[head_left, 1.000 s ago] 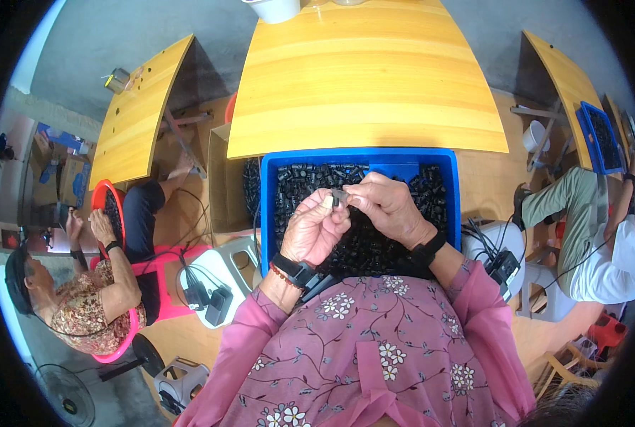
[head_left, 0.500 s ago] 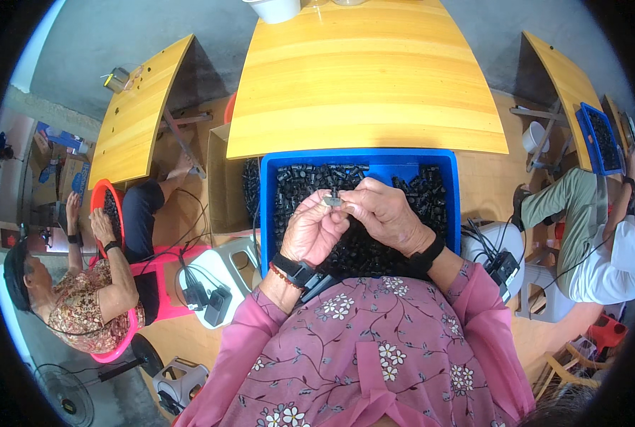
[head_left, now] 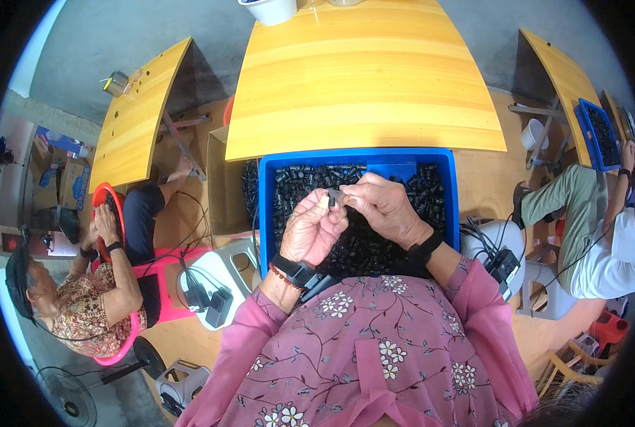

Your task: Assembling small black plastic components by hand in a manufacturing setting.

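Observation:
Over a blue bin (head_left: 266, 235) of small black parts, my two hands come together. My left hand (head_left: 309, 231) has thumb and fingers closed on a small black part (head_left: 333, 199), which shows a greyish edge; its exact kind is too small to tell. My right hand (head_left: 385, 213) pinches the same piece from the right, thumb against forefinger. Many similar short, black, cylinder-like parts (head_left: 310, 176) fill the bin beneath both hands.
A wooden table (head_left: 364, 78) stands just beyond the bin, with a white tub (head_left: 271, 11) at its far edge. Stools with cables (head_left: 214, 285) flank me. One person (head_left: 97, 299) works at left over a red basin (head_left: 122, 220), another (head_left: 602, 242) sits at right.
The small part has turned between my fingers and now shows a darker, more upright side. At left, the other person's hands have come together at the red basin.

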Motion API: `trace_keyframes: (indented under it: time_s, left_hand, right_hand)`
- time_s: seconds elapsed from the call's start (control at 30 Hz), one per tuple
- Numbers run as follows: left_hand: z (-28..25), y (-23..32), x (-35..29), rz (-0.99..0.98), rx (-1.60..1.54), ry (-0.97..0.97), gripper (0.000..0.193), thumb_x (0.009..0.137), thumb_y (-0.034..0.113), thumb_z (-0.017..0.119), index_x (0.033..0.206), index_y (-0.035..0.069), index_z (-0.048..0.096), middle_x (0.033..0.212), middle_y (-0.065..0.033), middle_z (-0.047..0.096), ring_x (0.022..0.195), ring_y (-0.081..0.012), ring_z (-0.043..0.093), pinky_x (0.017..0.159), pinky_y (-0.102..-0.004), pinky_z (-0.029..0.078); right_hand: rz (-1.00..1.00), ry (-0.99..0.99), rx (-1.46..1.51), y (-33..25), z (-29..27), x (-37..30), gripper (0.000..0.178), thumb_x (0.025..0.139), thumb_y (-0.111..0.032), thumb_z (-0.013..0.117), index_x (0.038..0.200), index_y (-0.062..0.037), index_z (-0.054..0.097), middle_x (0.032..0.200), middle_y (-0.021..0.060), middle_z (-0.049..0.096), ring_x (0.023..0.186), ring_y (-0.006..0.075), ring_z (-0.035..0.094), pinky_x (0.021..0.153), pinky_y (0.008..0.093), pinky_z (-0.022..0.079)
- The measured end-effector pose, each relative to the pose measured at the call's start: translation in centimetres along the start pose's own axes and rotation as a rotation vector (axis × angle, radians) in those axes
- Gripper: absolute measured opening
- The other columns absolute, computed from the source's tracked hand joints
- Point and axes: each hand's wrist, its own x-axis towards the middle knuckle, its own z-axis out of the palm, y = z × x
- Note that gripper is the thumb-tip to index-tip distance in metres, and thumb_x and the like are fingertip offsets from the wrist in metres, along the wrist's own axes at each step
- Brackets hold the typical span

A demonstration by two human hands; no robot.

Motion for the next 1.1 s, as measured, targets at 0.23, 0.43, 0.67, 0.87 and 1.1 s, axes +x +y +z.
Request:
trace_keyframes:
  time_s: [0.23, 0.43, 0.67, 0.87, 1.1]
  left_hand:
    - [-0.28, 0.21, 0.18, -0.027, -0.035, 0.08, 0.012, 0.096, 0.01, 0.06, 0.103, 0.001, 0.059, 0.093, -0.0082, 0.063, 0.076, -0.0156, 0.057, 0.067, -0.0274, 0.048]
    - [-0.25, 0.25, -0.01, -0.034, -0.036, 0.06, 0.012, 0.096, 0.01, 0.059, 0.104, 0.001, 0.059, 0.092, -0.0085, 0.064, 0.076, -0.016, 0.057, 0.066, -0.0279, 0.049]
    - [-0.01, 0.16, 0.04, -0.043, -0.04, 0.038, 0.012, 0.096, 0.01, 0.06, 0.103, 0.0, 0.058, 0.093, -0.0089, 0.064, 0.074, -0.0159, 0.057, 0.065, -0.0274, 0.048]
    - [0.03, 0.21, -0.07, -0.051, -0.016, 0.074, 0.01, 0.097, 0.009, 0.058, 0.102, 0.001, 0.059, 0.091, -0.0074, 0.062, 0.075, -0.0146, 0.055, 0.066, -0.0276, 0.047]
    - [0.33, 0.02, 0.03, -0.036, 0.014, 0.056, 0.013, 0.097, 0.011, 0.058, 0.104, 0.0, 0.058, 0.09, -0.0075, 0.06, 0.075, -0.0145, 0.053, 0.065, -0.0262, 0.045]
  right_hand:
    - [-0.034, 0.008, 0.042, -0.5, 0.34, -0.05, 0.019, 0.09, -0.009, 0.065, 0.108, -0.0012, 0.067, 0.082, 0.0121, 0.059, 0.072, 0.0261, 0.062, 0.064, 0.033, 0.051]
    - [-0.11, -0.003, 0.015, -0.58, 0.55, -0.1, 0.02, 0.09, -0.007, 0.064, 0.109, -0.002, 0.067, 0.083, 0.0129, 0.058, 0.071, 0.0282, 0.062, 0.063, 0.0342, 0.052]
    - [-0.005, -0.029, 0.008, -0.21, -0.1, -0.01, 0.018, 0.091, -0.009, 0.063, 0.107, -0.0017, 0.067, 0.082, 0.0128, 0.058, 0.072, 0.0281, 0.062, 0.065, 0.0339, 0.051]
    - [-0.071, -0.025, 0.034, -0.64, 0.21, -0.17, 0.02, 0.09, -0.01, 0.064, 0.108, -0.0012, 0.067, 0.082, 0.0128, 0.058, 0.072, 0.0282, 0.062, 0.066, 0.0349, 0.052]
    - [-0.026, -0.015, 0.025, 0.25, 0.28, -0.22, 0.018, 0.091, -0.011, 0.063, 0.104, 0.0, 0.068, 0.083, 0.0125, 0.059, 0.073, 0.0284, 0.062, 0.066, 0.0351, 0.052]
